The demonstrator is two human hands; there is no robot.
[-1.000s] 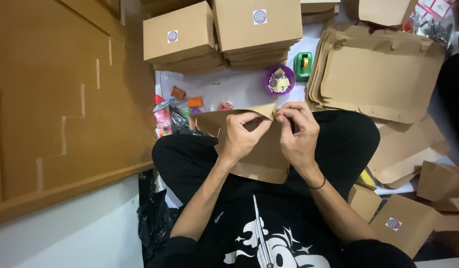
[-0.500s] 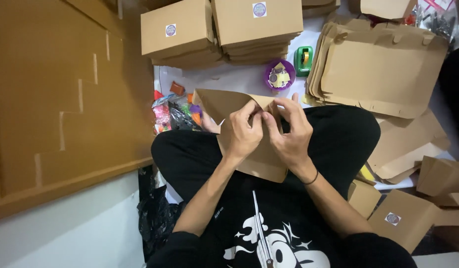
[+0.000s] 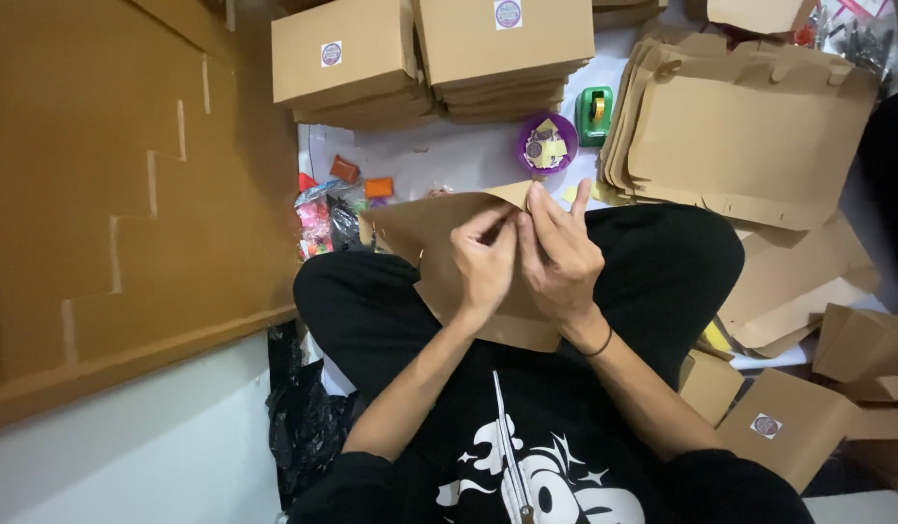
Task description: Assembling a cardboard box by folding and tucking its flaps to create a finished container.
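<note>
Over the last second the flat brown cardboard piece [image 3: 449, 252] has swung, its long flap now reaching out toward the person's left side instead of lying square on the lap. The left hand [image 3: 483, 267] and right hand [image 3: 560, 257] have drawn closer together, pinching its upper corner.

Both forearms rise bare from the lower edge and converge at mid-frame above the crossed legs. The left hand [image 3: 485, 267] is curled, knuckles up, its fingers [image 3: 489, 225] pinched together at the tips. The right hand [image 3: 562, 254] sits touching it, fingers long and nearly straight, pointing away from the body. A dark band circles the right wrist.
</note>
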